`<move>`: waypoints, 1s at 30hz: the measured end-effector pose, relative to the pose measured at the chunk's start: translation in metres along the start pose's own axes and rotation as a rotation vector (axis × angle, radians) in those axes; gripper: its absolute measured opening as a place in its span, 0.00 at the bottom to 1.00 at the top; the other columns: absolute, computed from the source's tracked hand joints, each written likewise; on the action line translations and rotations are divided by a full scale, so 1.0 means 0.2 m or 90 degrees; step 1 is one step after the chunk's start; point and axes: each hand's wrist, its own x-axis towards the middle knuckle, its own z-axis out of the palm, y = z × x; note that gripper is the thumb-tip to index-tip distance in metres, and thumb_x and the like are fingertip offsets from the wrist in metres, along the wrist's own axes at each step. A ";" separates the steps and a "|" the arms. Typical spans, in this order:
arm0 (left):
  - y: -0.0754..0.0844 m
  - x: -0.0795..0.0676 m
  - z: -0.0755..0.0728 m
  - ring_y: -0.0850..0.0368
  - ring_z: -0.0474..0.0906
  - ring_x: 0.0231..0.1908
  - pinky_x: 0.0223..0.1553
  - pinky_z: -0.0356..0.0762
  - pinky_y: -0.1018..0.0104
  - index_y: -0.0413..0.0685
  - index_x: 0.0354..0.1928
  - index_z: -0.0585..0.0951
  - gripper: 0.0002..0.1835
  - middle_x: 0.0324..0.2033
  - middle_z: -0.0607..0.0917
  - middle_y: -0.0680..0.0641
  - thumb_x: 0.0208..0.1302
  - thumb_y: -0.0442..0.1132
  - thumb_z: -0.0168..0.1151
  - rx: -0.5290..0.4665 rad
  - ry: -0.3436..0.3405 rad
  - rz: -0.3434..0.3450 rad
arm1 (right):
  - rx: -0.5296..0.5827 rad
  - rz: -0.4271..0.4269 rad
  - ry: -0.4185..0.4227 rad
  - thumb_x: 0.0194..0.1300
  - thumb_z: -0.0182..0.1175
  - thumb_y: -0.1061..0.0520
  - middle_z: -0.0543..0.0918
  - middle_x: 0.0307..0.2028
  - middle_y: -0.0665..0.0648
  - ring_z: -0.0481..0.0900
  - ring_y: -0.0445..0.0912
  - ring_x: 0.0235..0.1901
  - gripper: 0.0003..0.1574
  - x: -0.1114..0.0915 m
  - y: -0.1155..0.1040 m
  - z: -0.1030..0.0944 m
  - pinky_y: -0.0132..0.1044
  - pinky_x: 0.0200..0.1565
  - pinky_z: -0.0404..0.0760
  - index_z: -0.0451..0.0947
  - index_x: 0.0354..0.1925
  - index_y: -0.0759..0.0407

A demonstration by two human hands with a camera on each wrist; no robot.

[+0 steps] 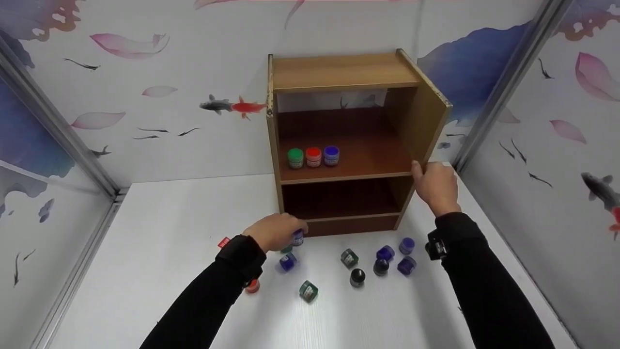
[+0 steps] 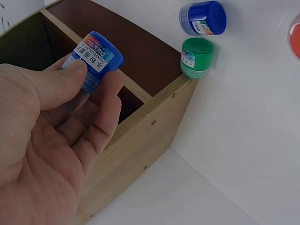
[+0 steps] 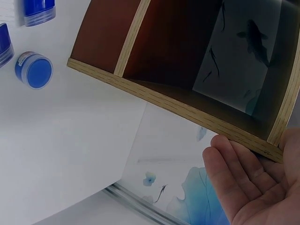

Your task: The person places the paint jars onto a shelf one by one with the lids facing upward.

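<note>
So there's a wooden cabinet [image 1: 344, 72] standing a bit right of centre in the head view, and its upper compartment has three little capped jars sitting upright in a row on the left: one green jar [image 1: 295, 158], one red jar [image 1: 313, 157], one blue jar [image 1: 331, 156]. The lower compartment is pretty dark in there.

Left hand [image 1: 275, 231] is just below the cabinet's lower left corner, pinching another blue jar [image 2: 96, 58] between thumb and fingers (the left wrist view shows the Chinese label nicely). Right hand [image 1: 437, 186] is gripping the cabinet's right side panel, thumb on the front edge, fingers along the outside.

Loose on the white table [image 1: 184, 232], lower middle of the frame, I count four blue ones, one lower left [image 1: 288, 262] and three bunched to the right [image 1: 407, 265]. Then three green ones [image 1: 308, 291] (one half hidden under the left hand), two black-capped ones [image 1: 357, 277] and one red one [image 1: 252, 286] by the left sleeve [image 1: 203, 295]. Another red bit [image 1: 224, 242] pokes out behind that wrist, too covered to tell what it is.
</note>
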 end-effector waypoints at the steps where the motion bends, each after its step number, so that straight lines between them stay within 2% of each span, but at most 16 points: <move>1: 0.01 0.00 0.00 0.50 0.81 0.51 0.56 0.78 0.55 0.54 0.57 0.81 0.19 0.50 0.85 0.47 0.65 0.32 0.62 0.003 -0.001 0.000 | 0.001 0.000 0.000 0.75 0.45 0.44 0.78 0.24 0.68 0.77 0.59 0.26 0.32 0.00 0.00 0.00 0.46 0.28 0.71 0.70 0.20 0.63; 5: 0.04 0.01 -0.02 0.51 0.81 0.51 0.56 0.78 0.55 0.55 0.57 0.80 0.21 0.51 0.85 0.48 0.64 0.31 0.61 0.005 -0.002 -0.001 | 0.007 -0.004 0.006 0.75 0.45 0.44 0.77 0.22 0.67 0.77 0.59 0.24 0.32 0.00 0.00 0.00 0.45 0.27 0.70 0.69 0.19 0.62; 12: 0.10 0.02 -0.08 0.50 0.80 0.53 0.58 0.77 0.56 0.56 0.58 0.80 0.20 0.52 0.85 0.48 0.65 0.32 0.61 0.009 -0.002 -0.002 | 0.009 -0.001 0.006 0.75 0.45 0.44 0.79 0.27 0.73 0.79 0.63 0.28 0.31 0.00 0.00 -0.01 0.49 0.29 0.72 0.71 0.21 0.65; 17: 0.14 0.03 -0.12 0.51 0.80 0.52 0.57 0.77 0.57 0.56 0.58 0.80 0.20 0.52 0.84 0.48 0.66 0.33 0.61 0.020 0.002 0.009 | 0.009 0.000 0.004 0.75 0.45 0.45 0.81 0.30 0.75 0.80 0.65 0.30 0.32 -0.01 -0.01 -0.01 0.52 0.31 0.74 0.73 0.24 0.68; 23: 0.18 0.05 -0.15 0.52 0.80 0.52 0.57 0.77 0.58 0.57 0.59 0.79 0.20 0.52 0.84 0.48 0.66 0.34 0.61 0.046 0.016 0.036 | 0.001 -0.003 -0.002 0.75 0.45 0.45 0.80 0.31 0.77 0.80 0.68 0.33 0.32 -0.01 -0.01 -0.01 0.55 0.33 0.74 0.72 0.24 0.68; 30: 0.25 0.07 -0.23 0.53 0.80 0.51 0.57 0.77 0.58 0.57 0.59 0.79 0.19 0.51 0.85 0.49 0.67 0.35 0.61 0.070 0.032 0.053 | -0.004 0.005 -0.008 0.75 0.44 0.45 0.80 0.34 0.79 0.80 0.69 0.36 0.32 0.00 -0.01 -0.01 0.56 0.35 0.74 0.74 0.26 0.70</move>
